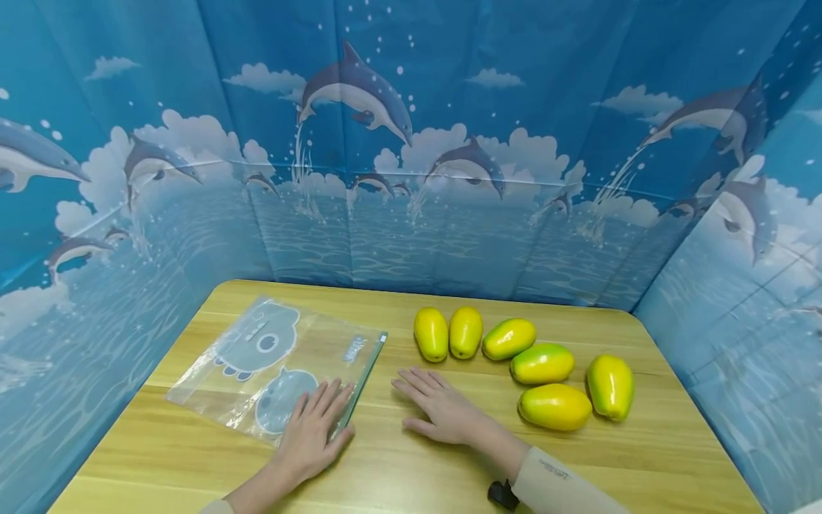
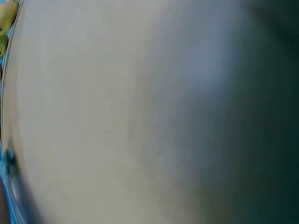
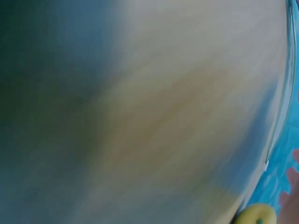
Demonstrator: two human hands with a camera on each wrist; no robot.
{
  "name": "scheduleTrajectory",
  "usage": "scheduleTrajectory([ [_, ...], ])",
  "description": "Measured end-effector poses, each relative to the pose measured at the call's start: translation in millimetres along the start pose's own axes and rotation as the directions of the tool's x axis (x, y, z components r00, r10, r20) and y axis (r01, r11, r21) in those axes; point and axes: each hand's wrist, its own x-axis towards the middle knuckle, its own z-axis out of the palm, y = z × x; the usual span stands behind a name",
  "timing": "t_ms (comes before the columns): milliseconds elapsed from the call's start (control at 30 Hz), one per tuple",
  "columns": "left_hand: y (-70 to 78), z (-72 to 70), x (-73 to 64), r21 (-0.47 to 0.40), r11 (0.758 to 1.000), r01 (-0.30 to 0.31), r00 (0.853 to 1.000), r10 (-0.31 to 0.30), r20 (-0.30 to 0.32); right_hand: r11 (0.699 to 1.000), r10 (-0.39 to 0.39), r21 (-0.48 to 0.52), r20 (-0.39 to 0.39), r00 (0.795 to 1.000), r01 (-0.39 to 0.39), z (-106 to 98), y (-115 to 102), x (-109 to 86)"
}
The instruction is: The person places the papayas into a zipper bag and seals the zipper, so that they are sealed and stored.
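My left hand [image 1: 311,435] lies flat with straight fingers on the lower right corner of a clear plastic zip bag [image 1: 321,332] printed with blue-grey cartoon figures. A zip strip runs along the bag's right edge. To the right of it, my right hand [image 1: 447,412] rests palm down on the table with its fingers extended, holding nothing. Several yellow-green mangoes lie beyond and right of that hand, among them a pair at the back, one mango [image 1: 431,334] beside another mango [image 1: 465,332]. The closest to the right forearm is a yellow mango [image 1: 555,407]. Both wrist views are mostly blurred tabletop.
The wooden table [image 1: 411,485] ends at a blue curtain [image 1: 411,235] with dolphins, which closes off the back and sides. A small black object [image 1: 503,495] sits by the right sleeve. Farthest right on the table lies one mango [image 1: 610,387].
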Motion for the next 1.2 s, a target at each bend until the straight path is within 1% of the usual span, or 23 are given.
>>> scheduleTrajectory([
  [100,0.8,1.7,-1.4,0.002,1.000,0.006,1.000,-0.006,0.005,0.999,-0.029,-0.014,0.005,1.000,0.029,4,-2,6.5],
  [233,2.4,2.6,-1.5,0.005,1.000,0.001,1.000,-0.001,0.016,0.999,-0.039,-0.025,0.025,0.999,0.040,6,-4,13.0],
  [433,3.9,3.7,-1.3,0.016,1.000,-0.023,0.999,0.023,0.030,0.998,-0.033,-0.055,0.091,0.995,0.038,7,-7,22.3],
  [567,3.6,4.8,-1.8,0.017,0.999,-0.031,0.999,0.030,0.029,0.998,-0.028,-0.058,0.147,0.989,0.037,6,-10,29.5],
  [667,3.3,5.6,-2.1,0.017,0.999,-0.033,0.999,0.032,0.034,0.997,-0.032,-0.066,0.174,0.984,0.044,6,-12,34.5],
  [867,3.3,6.0,-2.6,0.027,1.000,-0.015,0.998,0.013,0.064,0.994,-0.041,-0.089,0.197,0.979,0.059,9,-14,45.0],
  [1067,4.2,4.7,-1.9,0.023,1.000,0.002,0.995,-0.004,0.096,0.993,-0.014,-0.107,0.221,0.975,0.039,14,-11,53.8],
  [1200,4.9,4.3,-2.3,0.039,0.999,-0.002,0.995,-0.002,0.095,0.992,-0.001,-0.120,0.241,0.971,0.030,13,-13,56.6],
])
